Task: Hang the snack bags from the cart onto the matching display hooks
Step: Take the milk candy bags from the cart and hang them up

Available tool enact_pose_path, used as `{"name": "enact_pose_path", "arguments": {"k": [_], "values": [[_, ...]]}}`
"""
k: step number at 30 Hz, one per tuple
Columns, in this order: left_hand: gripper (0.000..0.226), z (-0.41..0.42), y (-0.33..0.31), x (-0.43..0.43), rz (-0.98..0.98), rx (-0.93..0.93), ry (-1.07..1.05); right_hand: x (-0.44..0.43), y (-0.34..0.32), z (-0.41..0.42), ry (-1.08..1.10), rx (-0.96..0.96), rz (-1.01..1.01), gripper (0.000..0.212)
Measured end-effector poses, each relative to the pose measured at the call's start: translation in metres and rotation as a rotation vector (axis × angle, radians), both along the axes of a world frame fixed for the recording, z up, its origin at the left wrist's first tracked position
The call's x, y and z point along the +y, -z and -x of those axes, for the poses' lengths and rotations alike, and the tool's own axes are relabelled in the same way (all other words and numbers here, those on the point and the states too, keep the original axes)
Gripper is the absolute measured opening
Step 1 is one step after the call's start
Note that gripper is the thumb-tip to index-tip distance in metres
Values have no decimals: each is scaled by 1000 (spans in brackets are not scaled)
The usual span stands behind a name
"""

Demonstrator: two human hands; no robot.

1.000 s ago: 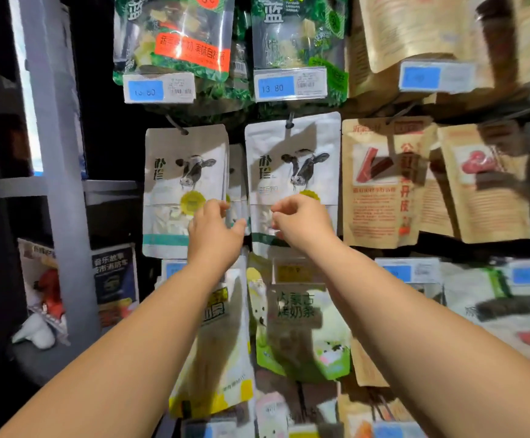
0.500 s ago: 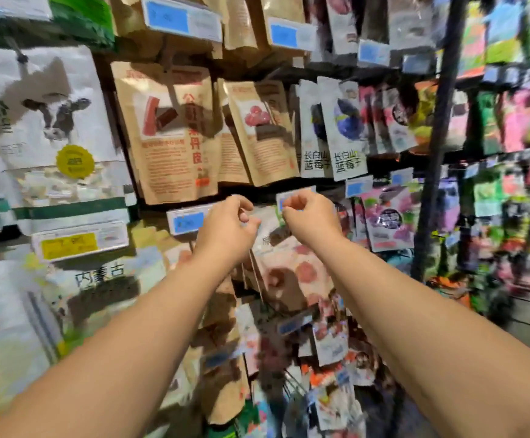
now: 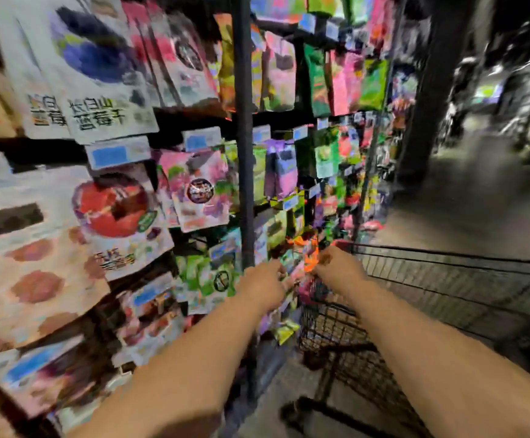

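Change noted: half a second ago both hands were raised to the rack's price-tag row, fingers pinched together. Both now sit lower, at the near corner of the cart [image 3: 447, 255], and the view has swung right, past the brown pouches to a dark post [image 3: 244, 153].

Left hand [image 3: 265, 287]: fingers curled toward the cart corner. Right hand [image 3: 336, 268]: knuckles up, just over the rim. Heavy blur; whether either hand grasps anything cannot be told.

Task items: bags [image 3: 308, 263], orange and pink, show as a crumpled cluster between the two hands at the cart's corner. Print is unreadable and contact with the fingers is uncertain.

Rack [image 3: 194, 121]: hung full on both sides of the post. White blueberry bags [image 3: 99, 74] hang upper left.
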State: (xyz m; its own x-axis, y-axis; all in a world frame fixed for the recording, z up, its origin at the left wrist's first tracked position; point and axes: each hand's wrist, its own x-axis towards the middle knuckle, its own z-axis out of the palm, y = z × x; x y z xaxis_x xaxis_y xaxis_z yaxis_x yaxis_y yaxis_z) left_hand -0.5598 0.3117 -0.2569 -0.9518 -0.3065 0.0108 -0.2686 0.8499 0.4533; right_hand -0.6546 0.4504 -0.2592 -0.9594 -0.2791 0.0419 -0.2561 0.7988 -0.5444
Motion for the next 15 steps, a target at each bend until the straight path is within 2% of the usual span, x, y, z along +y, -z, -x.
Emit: {"name": "enact_pose_path", "arguments": {"k": [7,10,13,15], "values": [[44,102,102,117,104,-366,247,160,110,81,93,-219,-390,32],[43,130,132,155,119,-438,268,218,142,96,153,-300,-485,32],[53,151,166,184,155,-449,307,258,170,101,265,-410,-518,47],[62,163,183,195,155,-401,325,269,178,105,281,-468,-583,65]]}}
